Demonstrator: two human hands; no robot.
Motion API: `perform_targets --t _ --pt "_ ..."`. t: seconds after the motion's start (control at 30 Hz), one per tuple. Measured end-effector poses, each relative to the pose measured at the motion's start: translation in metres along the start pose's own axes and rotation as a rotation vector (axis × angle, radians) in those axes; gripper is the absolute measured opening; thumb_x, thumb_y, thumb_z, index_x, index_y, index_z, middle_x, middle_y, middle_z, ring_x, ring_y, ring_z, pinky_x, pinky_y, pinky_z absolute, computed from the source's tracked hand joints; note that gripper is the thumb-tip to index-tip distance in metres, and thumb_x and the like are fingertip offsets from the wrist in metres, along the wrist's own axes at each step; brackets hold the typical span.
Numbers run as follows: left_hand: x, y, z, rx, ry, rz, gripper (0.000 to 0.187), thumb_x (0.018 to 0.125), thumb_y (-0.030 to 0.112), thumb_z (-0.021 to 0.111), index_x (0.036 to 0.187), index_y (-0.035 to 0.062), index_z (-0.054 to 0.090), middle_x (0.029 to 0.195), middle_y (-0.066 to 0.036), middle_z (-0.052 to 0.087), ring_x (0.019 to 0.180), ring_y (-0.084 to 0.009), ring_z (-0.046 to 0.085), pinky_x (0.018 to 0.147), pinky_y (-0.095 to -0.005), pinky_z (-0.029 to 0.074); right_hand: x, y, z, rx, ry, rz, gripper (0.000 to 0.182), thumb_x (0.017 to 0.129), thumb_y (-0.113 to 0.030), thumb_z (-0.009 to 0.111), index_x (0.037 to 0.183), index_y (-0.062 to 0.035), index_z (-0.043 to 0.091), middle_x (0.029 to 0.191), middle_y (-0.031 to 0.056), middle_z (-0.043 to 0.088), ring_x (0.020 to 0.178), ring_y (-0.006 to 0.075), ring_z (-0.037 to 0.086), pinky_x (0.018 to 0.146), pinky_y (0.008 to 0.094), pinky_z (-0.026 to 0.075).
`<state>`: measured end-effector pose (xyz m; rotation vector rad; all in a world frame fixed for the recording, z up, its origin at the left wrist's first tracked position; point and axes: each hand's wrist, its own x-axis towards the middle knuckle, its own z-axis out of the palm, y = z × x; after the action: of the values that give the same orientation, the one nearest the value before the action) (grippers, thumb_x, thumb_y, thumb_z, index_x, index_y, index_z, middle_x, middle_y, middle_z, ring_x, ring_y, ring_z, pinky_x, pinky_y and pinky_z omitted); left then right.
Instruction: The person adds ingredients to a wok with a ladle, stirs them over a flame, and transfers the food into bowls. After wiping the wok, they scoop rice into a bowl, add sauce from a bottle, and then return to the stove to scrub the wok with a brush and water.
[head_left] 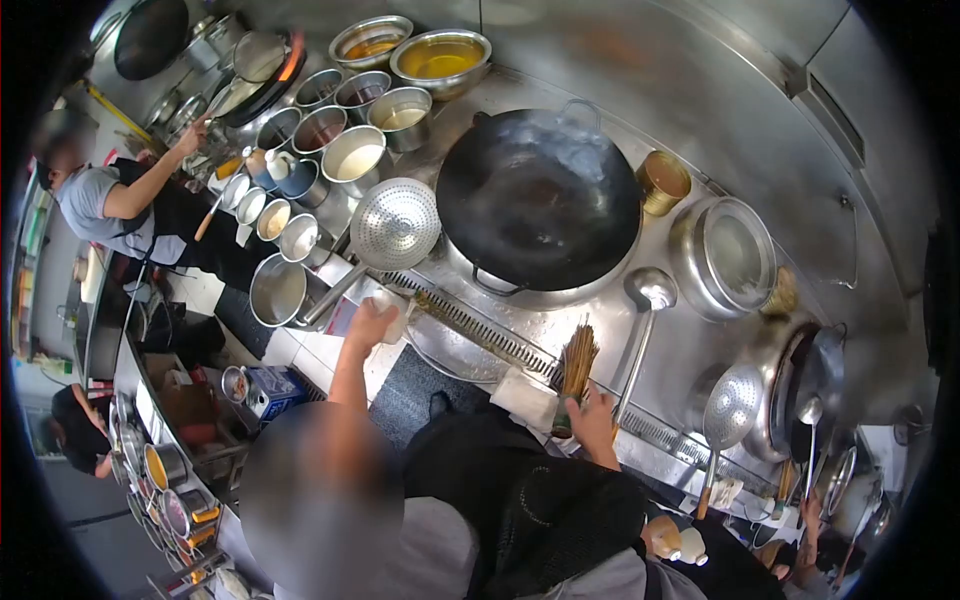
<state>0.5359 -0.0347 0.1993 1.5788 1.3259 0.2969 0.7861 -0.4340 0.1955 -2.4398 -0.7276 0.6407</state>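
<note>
My left hand (370, 325) is shut on a small white cup (392, 308) at the stove's front edge, just below a round perforated skimmer (396, 224). A bamboo wok brush (576, 368) stands with its bristles up in the grip of my right hand (596, 418), near the drain grate (480, 330). A large black wok (540, 200) sits empty on the burner beyond both hands. A steel ladle (648, 290) lies to the right of the brush.
Several steel seasoning bowls (352, 155) and pots line the counter at left. A lidded pot (725, 255), a gold can (662, 182), a second skimmer (731, 405) and another wok (812, 378) are at right. A co-worker (110, 195) reaches over the far-left stove.
</note>
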Motion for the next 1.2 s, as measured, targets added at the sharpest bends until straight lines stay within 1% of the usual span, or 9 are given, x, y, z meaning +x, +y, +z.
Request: perform_targets --t 0.23,0.4,0.53,0.67,0.77,0.83,1.03,1.13,1.2 --pt "0.047 -0.041 -0.015 0.385 -0.142 0.027 0.051 0.075 0.029 0.073 0.111 -0.0056 0.06 0.097 -0.017 0.067 0.087 -0.0236 0.063 0.078 -0.0383 0.05 0.018 -0.002 -0.034 0.027 0.085 0.003 0.06 0.085 -0.034 0.067 0.132 0.001 0.051 0.121 0.0305 0.046 0.106 0.0441 0.053 0.092 0.0459 0.046" --pt "0.052 -0.07 0.006 0.315 0.136 0.213 0.054 0.072 0.027 0.073 0.115 -0.0015 0.058 0.105 -0.025 0.066 0.099 -0.0401 0.064 0.085 -0.0457 0.05 0.002 0.006 -0.034 0.025 0.046 0.008 0.058 0.086 -0.031 0.067 0.132 0.0014 0.052 0.12 0.0294 0.048 0.101 0.0405 0.056 0.089 0.0432 0.047" --pt "0.041 -0.052 0.016 0.294 0.09 0.017 0.059 0.08 0.022 0.072 0.13 0.0012 0.05 0.109 -0.021 0.067 0.101 -0.0334 0.066 0.088 -0.0433 0.052 0.006 0.022 -0.008 0.077 -0.013 -0.128 0.055 0.086 -0.026 0.067 0.132 0.0013 0.052 0.118 0.0282 0.049 0.095 0.0359 0.059 0.085 0.0399 0.049" --pt "0.026 -0.082 0.04 0.135 0.408 0.228 0.083 0.079 0.029 0.074 0.145 -0.0011 0.032 0.137 -0.028 0.046 0.128 -0.0394 0.045 0.108 -0.0439 0.037 0.021 -0.019 -0.002 0.122 -0.106 -0.241 0.054 0.091 -0.02 0.063 0.138 0.0004 0.047 0.121 0.0219 0.045 0.091 0.0257 0.057 0.078 0.0354 0.05" --pt "-0.023 -0.089 0.023 0.079 0.499 0.098 0.086 0.079 0.031 0.075 0.145 -0.0028 0.03 0.14 -0.029 0.043 0.13 -0.0417 0.041 0.11 -0.044 0.034 0.039 -0.052 -0.01 0.014 -0.101 -0.469 0.053 0.093 -0.02 0.061 0.14 -0.0008 0.045 0.121 0.0217 0.045 0.09 0.0247 0.057 0.078 0.036 0.049" --pt "-0.068 -0.123 -0.002 0.075 0.563 0.26 0.084 0.081 0.032 0.074 0.144 -0.0039 0.031 0.14 -0.029 0.041 0.129 -0.0424 0.042 0.111 -0.0437 0.033 0.038 -0.09 -0.017 -0.046 -0.132 -0.543 0.053 0.093 -0.02 0.061 0.14 -0.0011 0.045 0.119 0.0214 0.046 0.088 0.0247 0.057 0.078 0.0364 0.049" --pt "-0.255 -0.266 -0.157 -0.258 1.249 -0.263 0.067 0.083 0.029 0.074 0.134 -0.0042 0.044 0.123 -0.025 0.058 0.116 -0.0314 0.057 0.099 -0.0388 0.045 0.032 -0.182 0.029 -0.161 -0.178 -0.81 0.053 0.09 -0.025 0.066 0.137 -0.0041 0.05 0.115 0.0219 0.052 0.096 0.027 0.056 0.076 0.0332 0.05" --pt "-0.36 -0.342 -0.236 -0.72 1.948 -0.221 0.042 0.086 0.022 0.072 0.116 -0.0013 0.053 0.087 -0.005 0.06 0.075 -0.0162 0.056 0.069 -0.031 0.05 0.019 -0.217 0.087 -0.152 -0.314 -0.965 0.055 0.088 -0.017 0.065 0.138 -0.0022 0.047 0.114 0.0178 0.05 0.074 0.0195 0.052 0.074 0.034 0.048" --pt "-0.438 -0.395 -0.286 -1.05 2.116 -0.125 0.019 0.09 0.019 0.062 0.076 0.0073 0.055 0.065 0.001 0.051 0.054 -0.0093 0.046 0.05 -0.025 0.039 -0.007 -0.249 0.129 -0.206 -0.365 -1.029 0.055 0.087 -0.017 0.065 0.138 -0.002 0.048 0.114 0.0177 0.05 0.073 0.019 0.052 0.073 0.0334 0.048"
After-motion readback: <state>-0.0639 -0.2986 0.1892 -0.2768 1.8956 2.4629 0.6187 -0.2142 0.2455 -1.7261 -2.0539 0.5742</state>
